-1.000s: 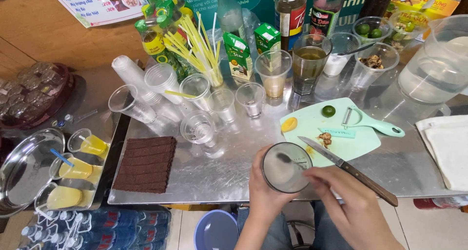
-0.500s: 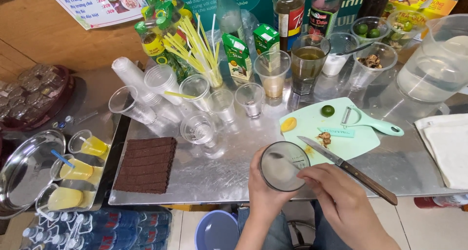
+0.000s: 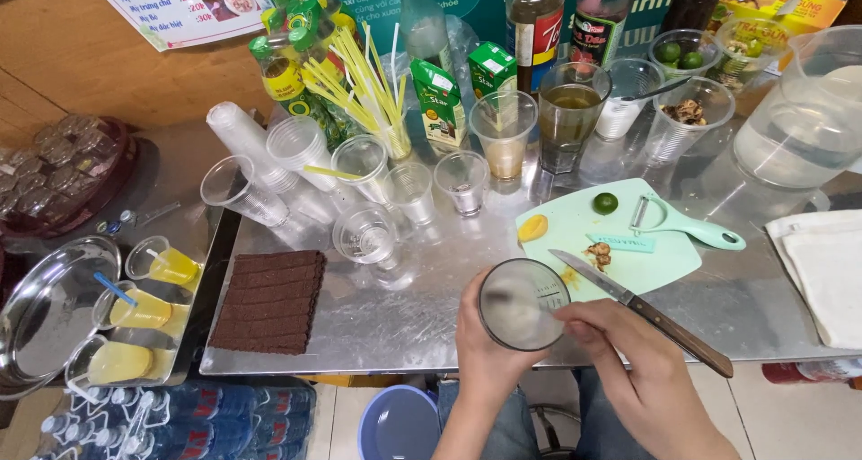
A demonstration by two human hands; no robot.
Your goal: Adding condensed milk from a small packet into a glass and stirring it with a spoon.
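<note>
1. Left hand (image 3: 480, 339) is wrapped around a clear measuring cup (image 3: 523, 304), held off the near edge of the steel counter (image 3: 395, 321), past the cutting board (image 3: 628, 254). Cup is tilted toward the camera; contents may spill onto the lap if tilted more.
2. Right hand (image 3: 628, 361) is curled, fingers at the cup rim; whether it grips anything, cannot tell. A hard push may slip the cup from the left hand's grip.
3. Knife (image 3: 642, 312) lies w/ handle past the near edge, just beside the right hand. A wrist bump may knock it off.
4. Lime (image 3: 605, 203) sits on the board, loose; may roll.
</note>
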